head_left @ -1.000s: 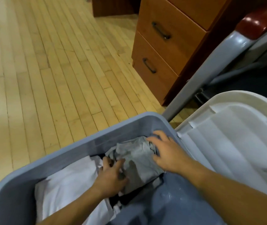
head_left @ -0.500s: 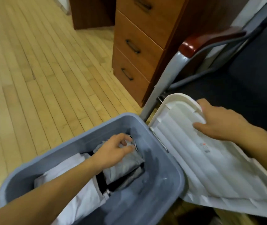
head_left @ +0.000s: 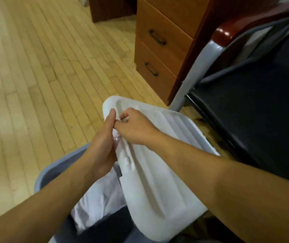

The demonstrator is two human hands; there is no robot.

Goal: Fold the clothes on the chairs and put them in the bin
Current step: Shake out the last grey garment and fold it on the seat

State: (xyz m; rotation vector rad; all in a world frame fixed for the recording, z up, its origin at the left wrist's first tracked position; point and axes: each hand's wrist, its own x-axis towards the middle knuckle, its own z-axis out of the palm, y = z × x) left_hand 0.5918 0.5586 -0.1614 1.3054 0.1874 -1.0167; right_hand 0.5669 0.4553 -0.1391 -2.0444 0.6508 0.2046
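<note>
The bin holds folded white clothes, directly below the grip. Both hands grasp the white lid: left hand curled round its near-left edge, right hand pinching on top. Risk: lid traps protruding cloth, preventing seating. The chair crowds the right; open floor lies left.

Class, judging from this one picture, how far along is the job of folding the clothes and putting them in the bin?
Nearly finished, it seems. Done: white clothes lie inside the grey bin, and the chair seat that shows holds no clothes. In hand: the left hand and right hand both hold the white lid tilted over the bin. Left: possibly seating the lid; other chairs are out of view.
</note>
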